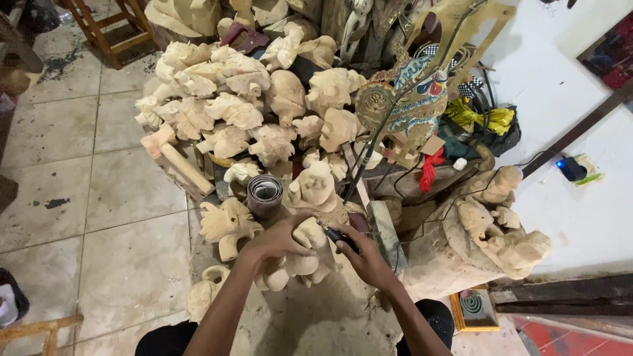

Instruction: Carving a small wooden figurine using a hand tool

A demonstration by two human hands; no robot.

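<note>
My left hand (pixel 277 240) grips a pale unpainted wooden figure (pixel 300 260) from above, holding it over my lap. My right hand (pixel 366 260) holds a slim dark rotary carving tool (pixel 335 234) like a pen, its tip touching the figure's upper part. A black cable (pixel 389 125) runs from the tool up toward the back of the pile. Fine wood dust (pixel 323 316) covers the cloth under the figure.
A big heap of raw carved wooden figures (pixel 250 112) fills the space ahead. A roll of sandpaper (pixel 264 193) stands just beyond my left hand. A painted flat puppet (pixel 415 99) leans at the back. Larger carved figures (pixel 501 231) sit right. Tiled floor (pixel 99 198) lies left.
</note>
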